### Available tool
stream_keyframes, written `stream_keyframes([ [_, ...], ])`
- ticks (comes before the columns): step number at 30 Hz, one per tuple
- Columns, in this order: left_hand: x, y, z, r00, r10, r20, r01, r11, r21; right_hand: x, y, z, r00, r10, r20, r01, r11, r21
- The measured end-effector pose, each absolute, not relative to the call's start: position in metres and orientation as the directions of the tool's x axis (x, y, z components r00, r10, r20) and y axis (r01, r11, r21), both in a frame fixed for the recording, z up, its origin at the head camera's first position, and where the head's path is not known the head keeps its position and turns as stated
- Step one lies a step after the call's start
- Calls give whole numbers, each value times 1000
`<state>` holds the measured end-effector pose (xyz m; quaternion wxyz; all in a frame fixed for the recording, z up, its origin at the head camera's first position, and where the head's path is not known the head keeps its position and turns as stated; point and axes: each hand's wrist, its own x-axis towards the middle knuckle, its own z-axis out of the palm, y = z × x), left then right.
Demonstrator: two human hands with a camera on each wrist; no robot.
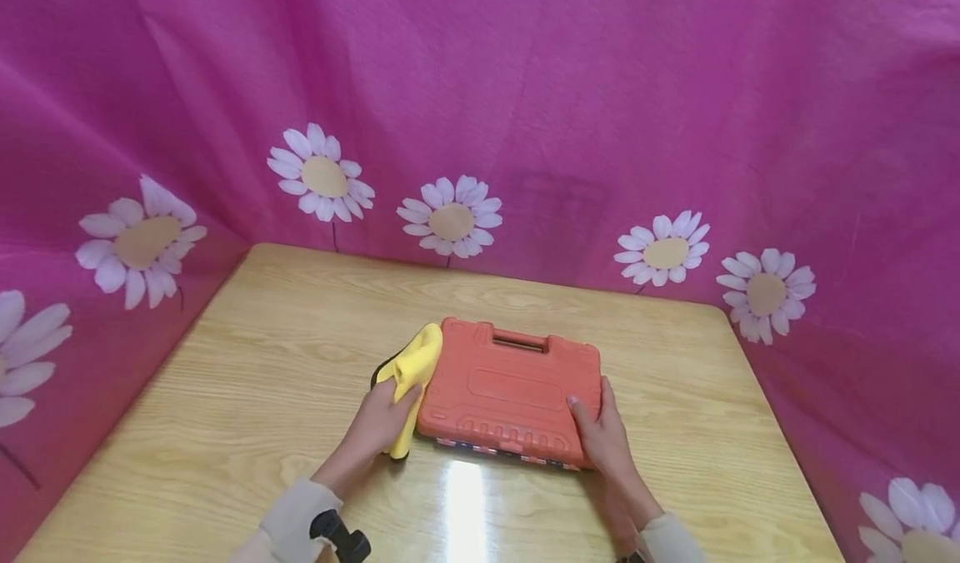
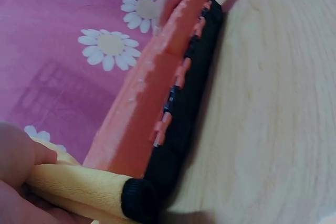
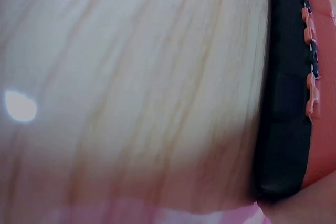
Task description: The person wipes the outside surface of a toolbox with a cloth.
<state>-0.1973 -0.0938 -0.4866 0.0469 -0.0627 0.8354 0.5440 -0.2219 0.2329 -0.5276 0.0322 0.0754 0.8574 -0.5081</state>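
A red plastic carrying case [image 1: 517, 388] with a black lower half lies on the table, its handle cutout facing the far side and its hinged edge facing me. My left hand [image 1: 381, 417] pinches a folded yellow cloth [image 1: 416, 363] with dark edging, which is pressed against the case's left side. At the case's right side, my right hand [image 1: 606, 438] grips the edge, thumb on the red top. In the left wrist view, the cloth [image 2: 79, 187] touches the near left corner of the case [image 2: 142, 114]. The right wrist view shows the case's black side [image 3: 286, 103].
The wooden table [image 1: 300, 313] extends around the case on all sides. A magenta curtain [image 1: 525, 88] with white daisies hangs behind it and along both sides. A bright light reflection lies on the tabletop nearer me.
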Motion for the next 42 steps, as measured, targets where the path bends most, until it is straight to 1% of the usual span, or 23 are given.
stream_keyframes([
  [4,-202,-94,-479,-985,-74,-154,-170,331,928,-223,232,-527,-986,93,-137,165,469,-868],
  [9,-207,-90,-470,-986,-67,-155,-165,216,962,-223,233,-527,-986,90,-143,169,481,-860],
  [14,-209,-84,-464,-988,-65,-141,-150,155,977,-221,232,-524,-982,90,-169,191,503,-843],
  [17,-209,-80,-461,-992,-62,-114,-122,150,981,-221,233,-523,-982,92,-162,186,534,-824],
  [21,-209,-74,-455,-995,-45,-85,-91,170,981,-220,231,-523,-998,67,-20,57,607,-793],
  [24,-207,-71,-450,-997,-18,-71,-73,180,981,-219,226,-518,-993,18,120,-79,647,-759],
  [26,-207,-69,-447,-999,1,-51,-50,190,981,-216,221,-510,-986,-27,167,-144,649,-747],
  [30,-206,-65,-445,-998,55,-17,-6,204,979,-211,207,-493,-974,-129,187,-227,579,-783],
  [34,-202,-63,-441,-987,160,2,34,200,979,-213,198,-480,-962,-220,162,-243,419,-875],
  [39,-198,-63,-436,-947,320,-27,39,198,979,-220,195,-470,-945,-301,129,-180,149,-972],
  [42,-196,-63,-435,-918,395,-33,39,173,984,-220,197,-467,-926,-362,106,-121,20,-992],
])
